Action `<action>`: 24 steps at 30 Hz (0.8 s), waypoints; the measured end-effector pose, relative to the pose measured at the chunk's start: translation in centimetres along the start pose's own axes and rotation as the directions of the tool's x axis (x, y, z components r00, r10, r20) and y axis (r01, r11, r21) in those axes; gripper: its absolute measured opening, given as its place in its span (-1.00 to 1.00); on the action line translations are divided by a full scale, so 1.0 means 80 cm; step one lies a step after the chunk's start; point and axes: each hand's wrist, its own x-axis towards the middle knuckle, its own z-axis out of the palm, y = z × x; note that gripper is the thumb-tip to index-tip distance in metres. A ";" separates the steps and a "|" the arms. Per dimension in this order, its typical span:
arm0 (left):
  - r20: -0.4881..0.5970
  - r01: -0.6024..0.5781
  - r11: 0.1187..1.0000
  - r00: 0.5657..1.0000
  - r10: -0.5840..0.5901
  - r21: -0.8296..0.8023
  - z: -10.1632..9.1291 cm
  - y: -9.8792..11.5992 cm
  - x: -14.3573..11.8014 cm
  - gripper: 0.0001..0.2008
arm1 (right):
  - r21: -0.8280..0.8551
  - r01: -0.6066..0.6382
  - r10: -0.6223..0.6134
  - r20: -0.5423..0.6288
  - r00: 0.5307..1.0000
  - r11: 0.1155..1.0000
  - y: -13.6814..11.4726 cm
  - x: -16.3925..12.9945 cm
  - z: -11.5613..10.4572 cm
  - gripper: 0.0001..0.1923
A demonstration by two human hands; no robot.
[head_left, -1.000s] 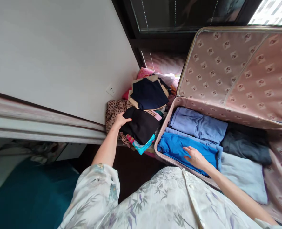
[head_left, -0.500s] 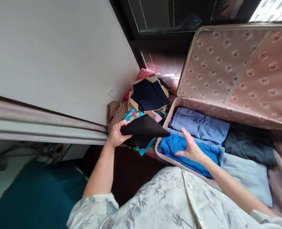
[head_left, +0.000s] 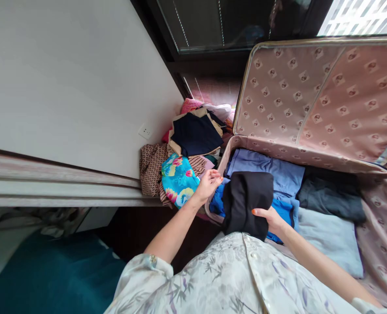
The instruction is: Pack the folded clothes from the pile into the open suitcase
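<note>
A folded black garment (head_left: 247, 198) is gripped at its lower right by my right hand (head_left: 273, 220), thumb on top and the other fingers hidden beneath. It is held over the blue clothing (head_left: 280, 209) in the open suitcase (head_left: 221, 155). Just left of the black cloth is my left hand (head_left: 208, 187), fingers loosely bent and holding nothing. Beyond it lies a turquoise floral cloth (head_left: 178, 179) in a heap of clothes. Folded periwinkle clothing (head_left: 265, 168), dark grey clothing (head_left: 332, 196) and pale blue clothing (head_left: 330, 240) lie in the suitcase.
The suitcase lid (head_left: 311, 93) stands raised against the dark window frame. Dark navy cloth (head_left: 198, 133) tops the heap beside the white wall (head_left: 69, 78), with a brown patterned cloth (head_left: 152, 168) at its left. Teal fabric (head_left: 56, 270) spreads at lower left.
The black garment has moved right from the heap to over the suitcase and looks more compactly folded. My left hand has let go of it; my right hand has taken hold.
</note>
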 end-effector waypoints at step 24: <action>-0.011 0.170 0.975 0.985 -0.170 0.142 -0.039 -0.068 -0.090 -0.61 | -0.911 0.158 -0.539 0.358 0.762 -0.382 -0.037 0.233 -0.018 -0.19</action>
